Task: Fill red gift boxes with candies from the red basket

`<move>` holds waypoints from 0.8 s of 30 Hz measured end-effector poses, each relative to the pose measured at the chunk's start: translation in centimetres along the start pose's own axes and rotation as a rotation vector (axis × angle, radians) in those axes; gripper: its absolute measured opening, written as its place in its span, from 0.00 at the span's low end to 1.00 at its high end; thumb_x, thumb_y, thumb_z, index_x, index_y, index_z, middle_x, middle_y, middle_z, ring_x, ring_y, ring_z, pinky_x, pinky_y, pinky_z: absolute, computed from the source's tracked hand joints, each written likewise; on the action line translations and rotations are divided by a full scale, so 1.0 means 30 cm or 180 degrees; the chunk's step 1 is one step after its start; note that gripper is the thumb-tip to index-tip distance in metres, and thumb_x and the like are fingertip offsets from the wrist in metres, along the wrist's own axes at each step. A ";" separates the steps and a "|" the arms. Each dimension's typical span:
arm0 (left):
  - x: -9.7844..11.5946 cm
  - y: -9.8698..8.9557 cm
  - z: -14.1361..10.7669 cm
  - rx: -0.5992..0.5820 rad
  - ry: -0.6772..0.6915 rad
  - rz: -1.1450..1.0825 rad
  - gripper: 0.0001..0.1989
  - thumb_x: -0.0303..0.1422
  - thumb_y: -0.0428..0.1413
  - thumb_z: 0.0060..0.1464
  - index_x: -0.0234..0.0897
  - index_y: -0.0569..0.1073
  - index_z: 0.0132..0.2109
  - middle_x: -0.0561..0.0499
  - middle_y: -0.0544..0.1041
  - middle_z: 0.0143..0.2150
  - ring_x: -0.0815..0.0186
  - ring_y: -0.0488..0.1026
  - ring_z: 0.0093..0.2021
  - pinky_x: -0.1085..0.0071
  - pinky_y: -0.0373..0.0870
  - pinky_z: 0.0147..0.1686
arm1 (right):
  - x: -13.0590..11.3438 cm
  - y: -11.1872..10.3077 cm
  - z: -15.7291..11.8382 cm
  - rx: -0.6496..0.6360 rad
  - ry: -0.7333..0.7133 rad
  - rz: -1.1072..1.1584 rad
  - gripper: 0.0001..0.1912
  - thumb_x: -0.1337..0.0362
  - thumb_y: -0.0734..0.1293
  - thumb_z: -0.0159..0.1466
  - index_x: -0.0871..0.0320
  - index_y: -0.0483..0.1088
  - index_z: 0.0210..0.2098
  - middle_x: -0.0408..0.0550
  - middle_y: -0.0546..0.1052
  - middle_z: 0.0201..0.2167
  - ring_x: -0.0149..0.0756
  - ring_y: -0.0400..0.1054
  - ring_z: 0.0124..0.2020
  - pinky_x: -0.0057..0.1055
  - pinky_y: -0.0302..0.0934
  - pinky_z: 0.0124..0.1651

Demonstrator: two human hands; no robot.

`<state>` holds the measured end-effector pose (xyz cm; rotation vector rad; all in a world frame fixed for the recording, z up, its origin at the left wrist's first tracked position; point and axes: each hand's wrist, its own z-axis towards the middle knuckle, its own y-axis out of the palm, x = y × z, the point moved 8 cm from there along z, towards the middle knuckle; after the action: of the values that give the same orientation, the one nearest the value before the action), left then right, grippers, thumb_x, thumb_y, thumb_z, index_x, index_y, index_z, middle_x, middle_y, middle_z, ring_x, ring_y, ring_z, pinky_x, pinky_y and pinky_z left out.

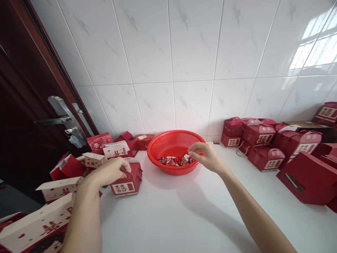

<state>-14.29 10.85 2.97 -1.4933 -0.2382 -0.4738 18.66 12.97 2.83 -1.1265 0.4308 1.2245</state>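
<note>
My left hand (117,171) is closed on the top of a small red gift box (135,177), which rests upright on the white table (158,218) and shows a white label with a red character. A round red plastic basket (176,170) stands against the wall, with several wrapped sweets (171,161) at its bottom. Over the basket's right side is my right hand (202,153), its thumb and fingers a little apart above the sweets, with nothing visible between them.
Several red and white boxes (116,150) crowd the left edge of the table. More red boxes (259,135) stand at the right, some stacked. Behind the basket is a tiled wall (193,105). A dark door (28,77) with a metal handle is at the left.
</note>
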 end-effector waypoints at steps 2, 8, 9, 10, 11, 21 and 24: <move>0.087 0.040 -0.027 -0.0430 0.0020 0.0198 0.07 0.28 0.57 0.45 0.40 0.80 0.30 0.50 0.82 0.33 0.57 0.78 0.34 0.71 0.69 0.31 | -0.005 0.023 -0.009 -0.0243 0.0058 0.0117 0.07 0.61 0.67 0.63 0.57 0.75 0.34 0.48 0.81 0.37 0.38 0.76 0.36 0.34 0.71 0.41; 0.448 0.175 -0.115 -0.1011 0.1352 -0.0052 0.14 0.27 0.51 0.58 0.42 0.82 0.40 0.51 0.80 0.41 0.64 0.76 0.39 0.73 0.67 0.38 | -0.053 0.050 -0.057 -0.0843 -0.0117 0.0360 0.08 0.60 0.68 0.64 0.57 0.76 0.37 0.47 0.81 0.39 0.36 0.76 0.39 0.34 0.70 0.45; 0.485 0.194 -0.124 -0.0998 0.1514 -0.0085 0.15 0.26 0.51 0.58 0.42 0.82 0.41 0.51 0.80 0.40 0.65 0.76 0.38 0.73 0.67 0.37 | -0.056 0.047 -0.064 -0.0894 -0.0136 0.0362 0.08 0.60 0.68 0.64 0.57 0.76 0.38 0.47 0.81 0.39 0.36 0.75 0.39 0.35 0.70 0.46; 0.515 0.212 -0.132 -0.0958 0.1654 -0.0093 0.15 0.25 0.50 0.59 0.42 0.82 0.42 0.51 0.80 0.40 0.66 0.75 0.37 0.73 0.66 0.36 | -0.057 0.043 -0.072 -0.0940 -0.0145 0.0353 0.08 0.60 0.68 0.64 0.57 0.76 0.39 0.47 0.81 0.39 0.36 0.75 0.39 0.36 0.70 0.46; 0.539 0.228 -0.139 -0.0899 0.1777 -0.0078 0.16 0.24 0.50 0.60 0.42 0.82 0.43 0.51 0.80 0.39 0.66 0.75 0.37 0.73 0.66 0.36 | -0.057 0.038 -0.078 -0.0972 -0.0148 0.0336 0.08 0.60 0.68 0.65 0.57 0.76 0.40 0.47 0.80 0.39 0.36 0.75 0.38 0.36 0.70 0.46; 0.646 0.366 -0.203 -0.0541 0.2380 0.0375 0.15 0.21 0.49 0.62 0.39 0.79 0.40 0.51 0.76 0.35 0.66 0.71 0.33 0.71 0.64 0.34 | -0.093 0.076 -0.141 -0.1557 -0.0490 -0.0558 0.08 0.68 0.66 0.65 0.56 0.78 0.33 0.49 0.77 0.39 0.37 0.71 0.41 0.34 0.67 0.44; 0.648 0.396 -0.208 -0.0777 0.2165 0.0315 0.11 0.22 0.50 0.62 0.37 0.77 0.38 0.50 0.76 0.38 0.67 0.71 0.32 0.72 0.63 0.30 | -0.084 0.133 -0.171 -0.1929 -0.0504 -0.0902 0.09 0.70 0.66 0.65 0.56 0.79 0.33 0.53 0.75 0.51 0.43 0.70 0.52 0.36 0.67 0.49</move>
<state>7.36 1.79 0.31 -1.4820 0.4398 -0.9210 15.72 6.98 0.80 -1.5243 -0.2389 1.2091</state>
